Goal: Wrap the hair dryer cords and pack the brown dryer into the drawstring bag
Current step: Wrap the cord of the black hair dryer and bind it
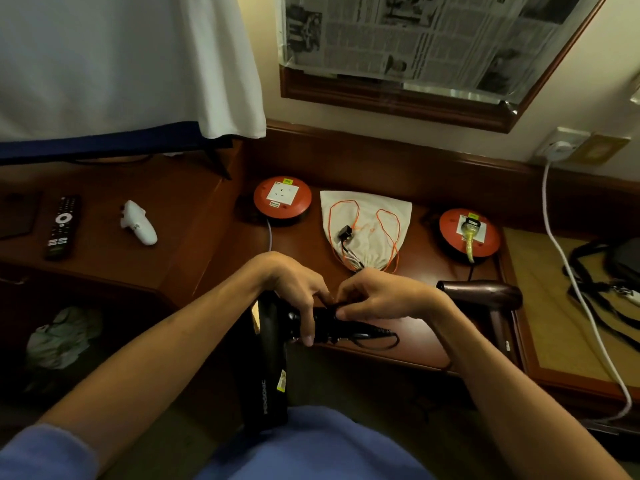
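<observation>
Both hands, left hand [298,289] and right hand [377,296], close their fingers on the black plastic hair dryer's [272,362] black cord [374,339].

Both forearms converge at centre, left hand [298,292] and right hand [375,299] with fingers curled, seemingly pinching.

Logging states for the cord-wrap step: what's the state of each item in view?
Black hair dryer: held, cord partly wrapped round the handle.
Left hand: fingers closed on the handle.
Right hand: pinching the black cord.
Brown hair dryer: on the desk, unpacked.
White drawstring bag: lying flat, orange strings loose.
Left round orange socket: nothing plugged in.
Right round orange socket: plug in.
</observation>
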`<state>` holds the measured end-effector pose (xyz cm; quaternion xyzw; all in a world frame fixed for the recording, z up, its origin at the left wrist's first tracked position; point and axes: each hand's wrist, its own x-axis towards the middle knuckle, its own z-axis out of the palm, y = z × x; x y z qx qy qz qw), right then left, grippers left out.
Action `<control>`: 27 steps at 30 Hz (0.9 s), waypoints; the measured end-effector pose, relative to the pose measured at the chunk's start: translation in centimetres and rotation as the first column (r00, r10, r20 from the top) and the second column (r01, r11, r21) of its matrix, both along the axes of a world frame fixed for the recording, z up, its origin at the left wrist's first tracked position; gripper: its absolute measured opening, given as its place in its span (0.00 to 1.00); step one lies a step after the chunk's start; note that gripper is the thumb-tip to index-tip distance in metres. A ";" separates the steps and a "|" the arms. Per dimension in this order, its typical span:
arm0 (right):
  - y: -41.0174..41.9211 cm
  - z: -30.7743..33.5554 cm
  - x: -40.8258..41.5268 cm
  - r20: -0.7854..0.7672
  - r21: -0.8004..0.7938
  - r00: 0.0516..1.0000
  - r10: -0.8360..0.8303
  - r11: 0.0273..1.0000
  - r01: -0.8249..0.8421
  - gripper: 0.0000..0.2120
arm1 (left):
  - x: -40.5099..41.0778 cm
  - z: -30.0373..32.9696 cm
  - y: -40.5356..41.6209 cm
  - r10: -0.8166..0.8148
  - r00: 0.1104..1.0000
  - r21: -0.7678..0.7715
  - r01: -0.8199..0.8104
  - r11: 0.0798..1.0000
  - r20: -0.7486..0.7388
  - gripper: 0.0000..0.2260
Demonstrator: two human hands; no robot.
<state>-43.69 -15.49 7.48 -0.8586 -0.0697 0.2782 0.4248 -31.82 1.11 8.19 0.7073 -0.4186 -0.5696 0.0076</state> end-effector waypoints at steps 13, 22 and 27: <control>8.4 -2.1 -3.3 0.131 0.165 0.653 -0.746 0.666 0.728 0.12 | 3.4 0.2 -0.1 0.183 0.971 -0.126 -0.164 0.978 0.156 0.21; 6.7 -2.9 -4.4 0.409 0.304 0.543 -0.733 0.671 0.676 0.17 | 4.5 2.2 -0.2 0.240 0.971 -0.245 -0.231 0.942 0.006 0.32; 6.9 -2.8 -5.9 0.461 0.344 0.487 -0.741 0.656 0.672 0.09 | 4.7 2.2 0.5 0.285 0.957 -0.265 -0.288 0.920 -0.049 0.29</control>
